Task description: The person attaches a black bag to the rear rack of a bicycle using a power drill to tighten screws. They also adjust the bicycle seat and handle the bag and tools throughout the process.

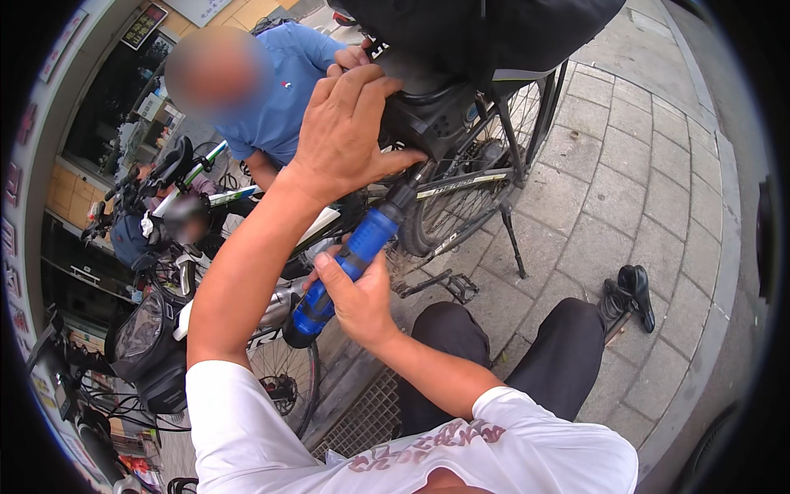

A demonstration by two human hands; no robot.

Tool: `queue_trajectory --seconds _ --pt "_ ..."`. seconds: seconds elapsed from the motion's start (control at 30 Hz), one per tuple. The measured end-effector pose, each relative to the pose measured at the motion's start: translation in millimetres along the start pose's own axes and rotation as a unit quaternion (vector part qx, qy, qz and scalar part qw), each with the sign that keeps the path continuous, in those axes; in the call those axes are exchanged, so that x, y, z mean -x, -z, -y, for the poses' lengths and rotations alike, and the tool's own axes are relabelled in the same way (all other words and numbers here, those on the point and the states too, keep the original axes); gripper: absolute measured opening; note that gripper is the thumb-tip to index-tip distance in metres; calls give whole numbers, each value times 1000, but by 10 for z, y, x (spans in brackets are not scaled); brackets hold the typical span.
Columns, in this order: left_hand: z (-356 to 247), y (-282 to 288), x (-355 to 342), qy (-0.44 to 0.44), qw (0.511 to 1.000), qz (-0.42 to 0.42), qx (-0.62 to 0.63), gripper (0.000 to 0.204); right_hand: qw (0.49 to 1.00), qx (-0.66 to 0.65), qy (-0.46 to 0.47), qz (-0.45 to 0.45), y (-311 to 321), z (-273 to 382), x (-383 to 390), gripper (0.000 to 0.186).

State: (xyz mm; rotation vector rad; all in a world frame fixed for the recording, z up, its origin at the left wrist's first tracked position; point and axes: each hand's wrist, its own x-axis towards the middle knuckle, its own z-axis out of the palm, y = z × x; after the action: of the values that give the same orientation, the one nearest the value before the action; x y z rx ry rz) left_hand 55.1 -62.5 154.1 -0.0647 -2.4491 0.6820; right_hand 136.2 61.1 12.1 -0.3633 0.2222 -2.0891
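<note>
My right hand [362,300] is wrapped round a blue and black straight-bodied power screwdriver [368,239]. Its narrow metal tip points up and right, against the underside of a black plastic part [428,123] on a bicycle. Higher up, my left hand [341,132] grips that part, fingers on its upper side and thumb stretched to just beside the screwdriver's tip. What the tip meets is hidden. A co-worker's hand [352,56] in a blue shirt's reach touches the bicycle just beyond my left fingers.
A black padded cover or bag [535,29] sits above the bicycle's rear wheel [494,173], whose kickstand [514,243] rests on the paving [592,198]. Parked bicycles, one with a black handlebar bag [152,346], crowd the left. A metal grate [362,412] lies near my knees.
</note>
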Motion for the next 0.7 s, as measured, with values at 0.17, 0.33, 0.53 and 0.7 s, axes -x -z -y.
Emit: queue_trajectory --seconds 0.17,0.33,0.53,0.7 --pt "-2 38 28 10 1000 9 -2 86 997 66 10 -31 39 -73 -49 44" --pt "28 -43 73 14 1000 -16 18 86 968 233 19 -87 19 72 16 47" --pt "13 43 108 24 999 -20 25 80 973 211 -93 -5 328 151 565 48" --pt "-260 263 32 30 995 -35 85 63 972 200 -124 -28 915 951 874 58"
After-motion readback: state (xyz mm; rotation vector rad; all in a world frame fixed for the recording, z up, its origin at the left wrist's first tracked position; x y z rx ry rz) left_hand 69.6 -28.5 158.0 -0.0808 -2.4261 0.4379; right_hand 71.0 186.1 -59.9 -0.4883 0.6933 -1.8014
